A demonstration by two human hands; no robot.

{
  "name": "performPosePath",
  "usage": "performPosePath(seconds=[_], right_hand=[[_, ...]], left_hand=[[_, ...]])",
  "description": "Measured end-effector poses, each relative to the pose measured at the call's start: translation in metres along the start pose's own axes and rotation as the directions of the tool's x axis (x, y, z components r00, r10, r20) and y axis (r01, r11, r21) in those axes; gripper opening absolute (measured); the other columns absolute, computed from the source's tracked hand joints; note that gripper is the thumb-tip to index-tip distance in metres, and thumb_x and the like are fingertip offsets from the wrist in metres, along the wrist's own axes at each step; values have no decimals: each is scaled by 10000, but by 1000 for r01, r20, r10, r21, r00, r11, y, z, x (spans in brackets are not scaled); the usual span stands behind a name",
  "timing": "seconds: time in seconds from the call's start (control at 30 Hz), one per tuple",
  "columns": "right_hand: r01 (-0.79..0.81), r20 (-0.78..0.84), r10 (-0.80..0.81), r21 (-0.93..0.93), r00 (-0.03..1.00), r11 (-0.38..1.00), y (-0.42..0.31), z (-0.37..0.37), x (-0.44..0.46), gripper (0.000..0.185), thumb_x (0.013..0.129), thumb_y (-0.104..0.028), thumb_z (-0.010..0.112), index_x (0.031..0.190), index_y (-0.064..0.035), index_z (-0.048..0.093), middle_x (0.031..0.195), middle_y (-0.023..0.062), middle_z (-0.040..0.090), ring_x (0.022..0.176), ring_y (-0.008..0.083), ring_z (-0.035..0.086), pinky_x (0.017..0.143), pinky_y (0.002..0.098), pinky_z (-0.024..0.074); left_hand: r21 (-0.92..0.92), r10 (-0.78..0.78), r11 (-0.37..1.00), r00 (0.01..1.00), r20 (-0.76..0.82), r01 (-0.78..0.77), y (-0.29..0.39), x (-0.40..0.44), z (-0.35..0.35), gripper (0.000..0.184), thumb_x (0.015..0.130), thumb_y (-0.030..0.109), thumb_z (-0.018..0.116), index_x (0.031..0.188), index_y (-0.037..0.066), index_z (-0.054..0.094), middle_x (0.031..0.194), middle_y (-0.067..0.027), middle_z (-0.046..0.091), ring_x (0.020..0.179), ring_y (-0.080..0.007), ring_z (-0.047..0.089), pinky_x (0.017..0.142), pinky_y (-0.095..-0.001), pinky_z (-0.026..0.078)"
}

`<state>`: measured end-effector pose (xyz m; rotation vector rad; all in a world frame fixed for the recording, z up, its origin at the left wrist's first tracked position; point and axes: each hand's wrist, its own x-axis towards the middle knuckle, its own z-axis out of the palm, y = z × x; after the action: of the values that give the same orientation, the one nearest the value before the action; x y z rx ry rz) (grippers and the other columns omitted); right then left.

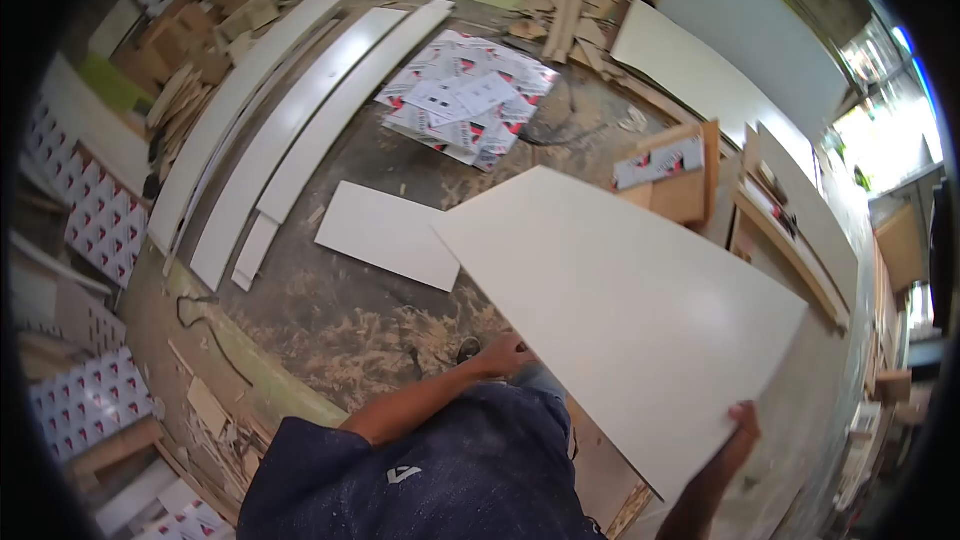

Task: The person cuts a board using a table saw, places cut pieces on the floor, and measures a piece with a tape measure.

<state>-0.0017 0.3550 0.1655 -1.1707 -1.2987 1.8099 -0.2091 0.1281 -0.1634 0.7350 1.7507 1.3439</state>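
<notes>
A large white panel is held up at a tilt in front of my body. My right hand grips its right edge, with the thumb on the white face and the other fingers out of sight behind. At the panel's lower left edge is my left hand, closed on it, its fingers partly hidden. A smaller white board lies flat on the floor just beyond the far left corner of the panel.
Long white boards lie side by side at the left. Printed sheets with papers lie ahead. Cardboard boxes and leaning boards stand at the right. Sawdust covers the floor near a black cable.
</notes>
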Motion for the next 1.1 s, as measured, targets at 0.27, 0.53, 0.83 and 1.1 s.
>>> performPosePath(seconds=[0.27, 0.53, 0.83, 1.1], right_hand=[[-506, 406, 459, 8, 790, 863, 190, 235, 111, 513, 697, -4, 597, 1202, 0, 510, 1117, 109, 565, 1072, 301, 574, 944, 414, 495], [-476, 488, 582, -335, 651, 813, 303, 406, 138, 432, 682, 58, 623, 1076, -109, 562, 817, 21, 508, 622, 183, 499, 491, 322, 384], [-481, 550, 656, -448, 517, 754, 406, 551, 121, 433, 662, 48, 604, 1022, -177, 520, 885, 25, 480, 720, 203, 497, 577, 379, 385], [-563, 597, 666, -391, 446, 728, 545, 644, 70, 466, 666, 65, 597, 1069, -148, 502, 934, 74, 505, 794, 275, 583, 630, 458, 534]], left_hand=[[-324, -486, 871, 558, -673, 368, -179, -109, -120, 361, 859, 336, 722, 1041, 25, 715, 1002, -156, 717, 924, -269, 693, 809, -391, 540], [-784, -771, 466, -247, -587, 409, -248, -248, -99, 422, 873, 364, 645, 1014, -28, 713, 1021, -225, 702, 897, -335, 687, 776, -465, 523], [-726, -858, 395, -57, -511, 562, -225, -200, -27, 344, 806, 306, 647, 859, -23, 730, 821, -165, 725, 731, -271, 713, 698, -424, 572], [-795, -817, 549, -38, -576, 257, -275, -288, -142, 270, 845, 193, 652, 1026, -2, 695, 914, -161, 695, 737, -266, 716, 623, -380, 582]])
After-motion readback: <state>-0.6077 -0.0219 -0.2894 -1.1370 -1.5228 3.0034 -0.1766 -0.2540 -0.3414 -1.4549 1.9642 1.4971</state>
